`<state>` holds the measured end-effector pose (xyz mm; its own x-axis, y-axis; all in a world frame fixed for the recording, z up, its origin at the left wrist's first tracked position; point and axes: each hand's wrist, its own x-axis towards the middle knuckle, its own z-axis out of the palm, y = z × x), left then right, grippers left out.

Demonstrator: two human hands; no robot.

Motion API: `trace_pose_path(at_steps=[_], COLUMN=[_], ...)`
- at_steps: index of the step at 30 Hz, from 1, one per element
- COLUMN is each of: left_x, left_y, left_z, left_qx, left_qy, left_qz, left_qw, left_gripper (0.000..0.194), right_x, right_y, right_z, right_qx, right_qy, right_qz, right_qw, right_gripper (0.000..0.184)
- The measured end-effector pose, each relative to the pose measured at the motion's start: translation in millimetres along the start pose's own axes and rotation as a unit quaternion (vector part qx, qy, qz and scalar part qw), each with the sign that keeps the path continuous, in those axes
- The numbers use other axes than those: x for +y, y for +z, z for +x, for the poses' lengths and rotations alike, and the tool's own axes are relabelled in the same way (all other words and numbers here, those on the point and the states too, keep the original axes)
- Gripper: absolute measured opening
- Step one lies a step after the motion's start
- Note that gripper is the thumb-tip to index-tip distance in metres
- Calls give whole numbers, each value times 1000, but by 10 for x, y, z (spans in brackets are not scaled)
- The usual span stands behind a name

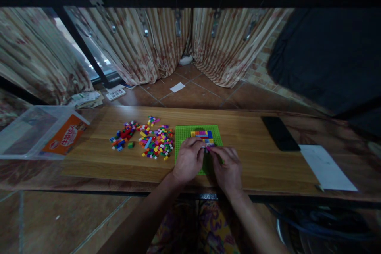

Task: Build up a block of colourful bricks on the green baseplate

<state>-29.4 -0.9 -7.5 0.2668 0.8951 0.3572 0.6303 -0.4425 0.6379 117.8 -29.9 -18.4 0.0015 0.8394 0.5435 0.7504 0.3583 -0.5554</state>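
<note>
My left hand (188,158) and my right hand (227,168) meet over a green studded baseplate (182,131). Their fingertips pinch together around a few small building bricks (207,148), pink-purple and white, partly hidden by the fingers. Just beyond the fingertips, a patch of coloured bricks (205,134) in yellow, orange, pink, red and blue sits on the plate. The left hand covers part of that patch. Whether the pinched bricks touch the plate cannot be made out.
Left of the plate lie a big heap of loose mixed bricks (159,142) and a smaller pile (123,137). A clear plastic bin (32,131) with an orange label stands at the far left. To the right are a black phone-like slab (280,133) and a white paper sheet (327,168).
</note>
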Motion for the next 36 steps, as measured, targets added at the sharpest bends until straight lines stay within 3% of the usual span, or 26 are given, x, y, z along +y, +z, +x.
trace_pose_path(at_steps=[16,22,27,36], left_x=[35,82,108,76], left_y=[38,106,152,216], left_z=[23,18,-19,-53], left_qx=[-15,30,54,91], left_qy=[25,-17,-40,-37], left_qz=[61,48,30,-1], left_qw=[998,998,997,995], left_gripper=[12,12,12,11], right_x=[48,100,142,141], right_y=[3,66,71,28], right_z=[76,67,69,150], right_qx=[-27,1,-28,-71], right_qy=[-36,0,34,-19], right_qz=[34,62,99,73], right_qw=[998,998,994,995], right_gripper=[23,18,21,23])
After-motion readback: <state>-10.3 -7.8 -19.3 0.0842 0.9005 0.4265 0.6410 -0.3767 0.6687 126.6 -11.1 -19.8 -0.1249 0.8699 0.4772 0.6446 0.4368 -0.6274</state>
